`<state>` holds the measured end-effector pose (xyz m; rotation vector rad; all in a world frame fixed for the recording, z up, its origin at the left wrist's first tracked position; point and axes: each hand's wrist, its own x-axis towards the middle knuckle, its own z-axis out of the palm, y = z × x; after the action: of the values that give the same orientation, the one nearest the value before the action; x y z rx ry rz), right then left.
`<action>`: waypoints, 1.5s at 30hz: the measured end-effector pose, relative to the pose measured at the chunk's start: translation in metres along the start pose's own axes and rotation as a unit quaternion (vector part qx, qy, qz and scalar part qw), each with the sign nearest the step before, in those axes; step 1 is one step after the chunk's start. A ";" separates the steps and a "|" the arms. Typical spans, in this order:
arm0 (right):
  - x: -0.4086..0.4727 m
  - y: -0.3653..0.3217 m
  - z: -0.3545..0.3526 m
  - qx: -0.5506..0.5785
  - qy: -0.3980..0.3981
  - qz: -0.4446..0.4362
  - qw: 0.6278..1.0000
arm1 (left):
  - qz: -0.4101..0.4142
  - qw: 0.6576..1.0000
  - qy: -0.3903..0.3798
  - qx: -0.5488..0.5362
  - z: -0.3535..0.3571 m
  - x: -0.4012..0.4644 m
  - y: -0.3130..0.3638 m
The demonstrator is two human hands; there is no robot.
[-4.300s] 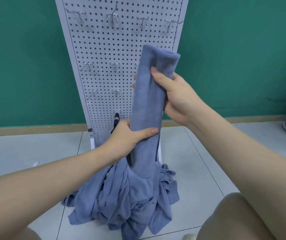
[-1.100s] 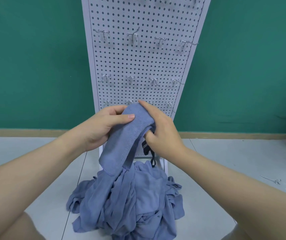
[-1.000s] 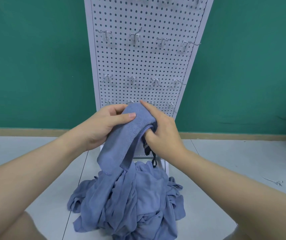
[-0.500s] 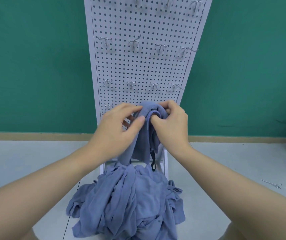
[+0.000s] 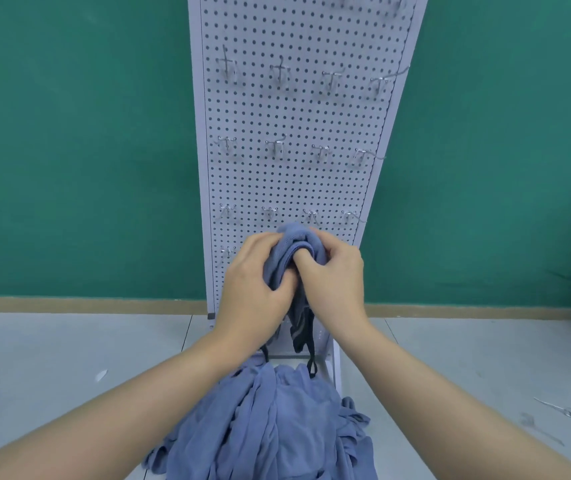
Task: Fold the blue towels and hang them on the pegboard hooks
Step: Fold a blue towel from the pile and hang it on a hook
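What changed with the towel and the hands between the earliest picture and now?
The folded towel, then held upright and long, is now bunched and brought low against the pegboard. The left hand and right hand closed in together, both still gripping it. The towel pile stays put.

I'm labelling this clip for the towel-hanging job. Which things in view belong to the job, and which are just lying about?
Belongs to the job:
- folded blue towel, gripped by left hand and right hand
- pile of blue towels on the floor
- white pegboard
- its hooks

Lying about:
- loose metal hook on the floor
- white scrap
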<state>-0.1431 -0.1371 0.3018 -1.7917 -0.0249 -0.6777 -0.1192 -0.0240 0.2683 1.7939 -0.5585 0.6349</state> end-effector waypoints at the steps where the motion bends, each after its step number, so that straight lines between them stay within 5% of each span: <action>1: 0.003 -0.008 0.002 0.008 -0.003 -0.011 1.000 | 0.007 1.000 0.010 0.000 -0.004 0.007 0.004; 14: 0.115 -0.147 0.045 -0.021 0.037 -0.211 0.977 | 0.126 0.983 0.134 0.014 -0.096 0.171 0.077; 26: 0.226 -0.248 0.076 -0.123 0.034 -0.326 0.937 | 0.197 0.968 0.106 0.111 -0.189 0.305 0.118; 34: 0.280 -0.273 0.101 -0.184 0.041 -0.315 0.930 | 0.182 0.968 0.104 0.136 -0.200 0.371 0.111; 45: 0.309 -0.227 0.128 -0.158 0.045 -0.245 0.955 | 0.120 0.991 0.044 0.040 -0.161 0.405 0.055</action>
<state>0.0894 -0.0445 0.6191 -2.0807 -0.3247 -1.1708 0.1230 0.0881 0.6172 1.7776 -0.7041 0.9085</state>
